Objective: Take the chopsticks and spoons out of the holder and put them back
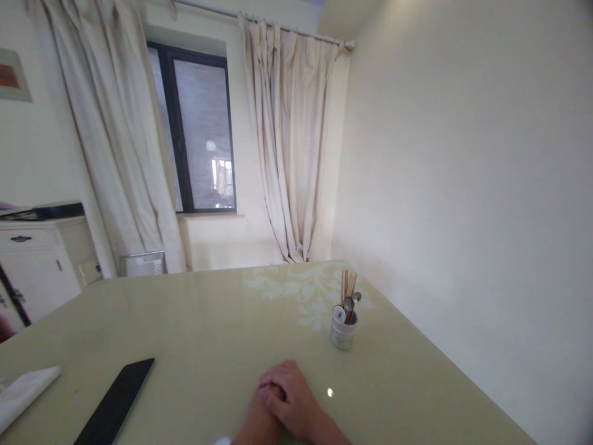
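My two hands rest together near the front edge of the pale green table [204,346]. On top lies my right hand [296,395], its fingers closed over my left hand [263,409]. The left hand's fingers are mostly covered, so I cannot tell how they are held. Beyond the hands and to the right stands a white cutlery holder [343,338] with chopsticks [348,284] and metal spoons [348,303] upright in it. Neither hand touches it.
A flat black object [118,398] lies left of my hands, with a folded white item [28,392] at the far left edge. A wall [463,185] runs along the table's right side. Curtains [296,136] and a window [204,130] are behind; a white cabinet [37,259] stands left.
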A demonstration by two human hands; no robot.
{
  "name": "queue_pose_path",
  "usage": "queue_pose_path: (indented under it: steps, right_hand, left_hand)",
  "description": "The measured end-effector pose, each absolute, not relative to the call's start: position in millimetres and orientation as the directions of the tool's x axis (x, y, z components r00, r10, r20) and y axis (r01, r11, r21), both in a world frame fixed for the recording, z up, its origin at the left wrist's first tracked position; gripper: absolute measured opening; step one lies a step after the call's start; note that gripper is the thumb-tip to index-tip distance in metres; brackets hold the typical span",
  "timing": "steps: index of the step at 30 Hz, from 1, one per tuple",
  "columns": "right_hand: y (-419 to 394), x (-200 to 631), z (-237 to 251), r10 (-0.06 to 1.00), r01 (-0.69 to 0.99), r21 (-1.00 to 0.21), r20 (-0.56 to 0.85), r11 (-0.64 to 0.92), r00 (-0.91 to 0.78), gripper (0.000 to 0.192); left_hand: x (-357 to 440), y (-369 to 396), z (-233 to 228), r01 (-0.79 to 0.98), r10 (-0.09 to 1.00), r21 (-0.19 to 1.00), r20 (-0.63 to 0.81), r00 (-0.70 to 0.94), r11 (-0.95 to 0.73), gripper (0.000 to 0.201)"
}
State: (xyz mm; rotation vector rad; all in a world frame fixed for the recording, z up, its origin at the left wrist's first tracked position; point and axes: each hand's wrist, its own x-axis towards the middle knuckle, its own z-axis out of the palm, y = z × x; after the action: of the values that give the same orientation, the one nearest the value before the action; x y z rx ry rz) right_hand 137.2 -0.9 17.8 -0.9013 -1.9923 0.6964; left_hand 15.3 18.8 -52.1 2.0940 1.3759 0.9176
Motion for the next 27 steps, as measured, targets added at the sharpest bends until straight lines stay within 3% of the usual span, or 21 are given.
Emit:
queue_pose_path:
  steps: [3,5,7,10,13,15,17,20,22,27]
  right_hand:
    - [-1,137,15,0.779,0.369,-0.694,0.479,0.619,-0.405,0.025]
    - [1,140,10,0.781,0.431,-0.652,0.543,0.624,-0.310,0.028]
    - [6,152,4,0.751,0.519,-0.614,0.656,0.594,-0.083,0.032]
    - [20,187,0,0.569,0.613,-0.628,0.754,0.480,0.328,0.036]
    - [38,234,1,0.407,0.630,-0.701,0.711,0.336,0.573,0.061]
    - [51,259,0,0.372,0.615,-0.745,0.664,0.258,0.649,0.085]
    - [62,273,-5,0.443,0.566,-0.799,0.590,0.203,0.674,0.104]
    - [71,277,-16,0.596,0.481,-0.861,0.475,0.163,0.648,0.114]
    - [73,275,-23,0.651,0.433,-0.885,0.432,0.173,0.624,0.110]
    - [72,272,-26,0.667,0.399,-0.886,0.448,0.239,0.596,0.093]
  left_hand:
    - [15,13,-40,0.630,0.919,0.673,0.234,0.318,-0.389,0.046]
    - [14,8,-30,0.610,0.899,0.665,0.255,0.355,-0.430,0.049]
    - [12,4,-22,0.591,0.878,0.656,0.274,0.392,-0.469,0.050]
    - [8,2,-19,0.607,0.886,0.652,0.261,0.382,-0.454,0.047]
    - [5,4,-25,0.613,0.895,0.658,0.248,0.371,-0.437,0.045]
    - [4,6,-29,0.601,0.889,0.662,0.257,0.379,-0.447,0.045]
    - [4,7,-32,0.590,0.889,0.672,0.266,0.372,-0.448,0.045]
    - [4,7,-32,0.578,0.892,0.684,0.279,0.356,-0.445,0.045]
    - [4,7,-31,0.573,0.890,0.686,0.291,0.351,-0.449,0.045]
    - [4,8,-31,0.577,0.884,0.673,0.301,0.358,-0.463,0.044]
